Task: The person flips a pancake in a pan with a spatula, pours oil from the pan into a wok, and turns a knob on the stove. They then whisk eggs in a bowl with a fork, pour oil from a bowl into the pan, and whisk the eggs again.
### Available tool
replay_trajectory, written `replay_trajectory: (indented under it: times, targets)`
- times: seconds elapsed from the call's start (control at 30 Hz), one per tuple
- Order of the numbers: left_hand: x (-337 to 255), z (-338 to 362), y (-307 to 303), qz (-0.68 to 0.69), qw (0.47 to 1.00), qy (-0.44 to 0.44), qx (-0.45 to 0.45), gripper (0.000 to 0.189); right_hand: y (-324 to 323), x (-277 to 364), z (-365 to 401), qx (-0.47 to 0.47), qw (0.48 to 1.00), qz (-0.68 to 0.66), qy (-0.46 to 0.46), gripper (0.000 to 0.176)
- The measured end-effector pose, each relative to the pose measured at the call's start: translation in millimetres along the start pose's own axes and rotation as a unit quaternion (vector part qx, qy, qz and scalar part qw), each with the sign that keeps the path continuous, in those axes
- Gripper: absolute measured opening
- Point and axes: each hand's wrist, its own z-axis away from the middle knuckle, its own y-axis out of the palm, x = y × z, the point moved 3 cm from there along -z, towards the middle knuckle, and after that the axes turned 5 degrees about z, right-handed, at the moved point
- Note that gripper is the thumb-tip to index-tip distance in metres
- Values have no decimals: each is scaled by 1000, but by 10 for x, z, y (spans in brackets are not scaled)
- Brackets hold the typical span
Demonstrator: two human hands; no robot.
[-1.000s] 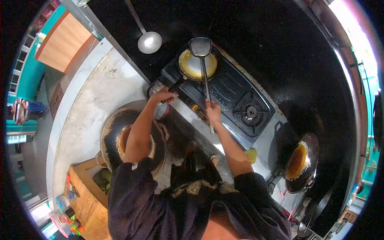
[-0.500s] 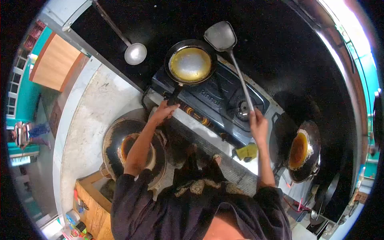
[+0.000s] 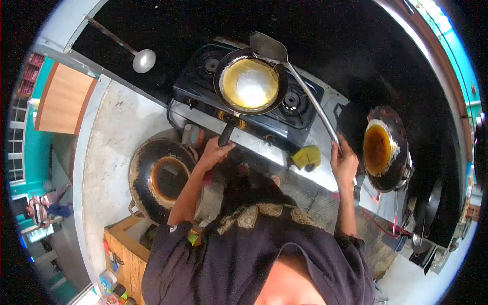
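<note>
My left hand (image 3: 215,154) is wrapped round the black handle of a small frying pan (image 3: 283,95), which is over the middle of a two-burner gas stove (image 3: 201,104). A thin yellow layer with a pale, shiny centre (image 3: 250,84) covers the pan's bottom. In my right hand (image 3: 344,161) is the upper end of a long-handled metal wok spatula (image 3: 312,99). Its broad blade overlaps the pan's far right rim in this view. A yellow-green cloth (image 3: 306,158) lies on the pale counter, left of my right hand.
A large wok (image 3: 140,173) with dark liquid stands at left; another wok (image 3: 394,178) with brown liquid and pale crust is at right. A ladle (image 3: 144,60) lies at upper left. A wooden box (image 3: 127,259) is low at left. Another person (image 3: 43,208) appears far left.
The pan has come nearer to me and right relative to the stove, uncovering the left burner. The spatula blade has shifted from beside the pan to over its far rim.
</note>
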Motion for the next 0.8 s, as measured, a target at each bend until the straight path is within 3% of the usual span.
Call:
replay_trajectory:
  times: [0.1,0.2,0.37,0.6,0.8]
  targets:
    - [-43,166,302,1,999,19,28,22,-172,-331,172,-25,1000,5,-8,29]
    - [-128,403,640,-3,999,-40,16,21,-263,-685,352,-40,998,37,-19,28]
    - [-83,543,1079,-40,997,-44,54,21,-509,-1088,595,-69,995,66,-20,28]
    - [-146,627,1645,-83,991,-74,72,21,-624,-1691,929,-97,994,30,33,28]
    - [-232,639,2032,-86,988,-40,122,19,-804,-2004,1097,-81,993,20,78,29]
